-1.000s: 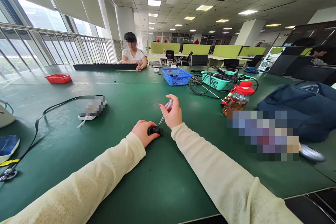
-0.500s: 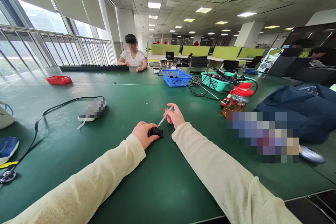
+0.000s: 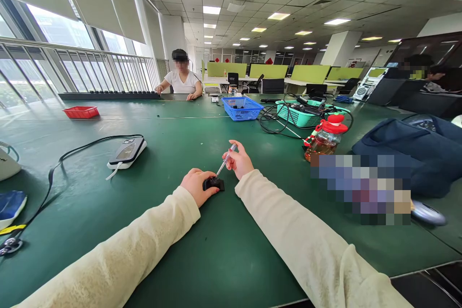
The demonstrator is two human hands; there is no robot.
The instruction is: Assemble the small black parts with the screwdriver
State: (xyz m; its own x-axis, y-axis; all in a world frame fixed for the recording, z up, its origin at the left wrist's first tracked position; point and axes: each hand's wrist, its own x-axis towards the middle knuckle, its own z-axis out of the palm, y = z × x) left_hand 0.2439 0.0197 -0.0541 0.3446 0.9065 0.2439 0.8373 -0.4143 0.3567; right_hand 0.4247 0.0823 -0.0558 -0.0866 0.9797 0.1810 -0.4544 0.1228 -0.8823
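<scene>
1. Plainly, both hands were busy at one spot: a small black block (image 3: 215, 184) lay on the green desk (image 3: 224, 250), straight in front of the person.
2. The left hand (image 3: 197, 186) had its fingers and thumb on either side of the block, closed as far as it let them, holding it against the desk.
3. The right hand (image 3: 240, 161) had its fingers bent in around the clear handle of what looked like a screwdriver (image 3: 223, 163), its thin tip down at the block's top; whether it had seated was too small to tell.
4. To my mind, good work there called for a firm, even left-hand hold, so the block could not twist.
5. The screwdriver leaned rightward; standing it straighter, with steady downward pressure, would likely have guarded against slipping.
6. The left thumb was best kept out of the tip's path.
</scene>
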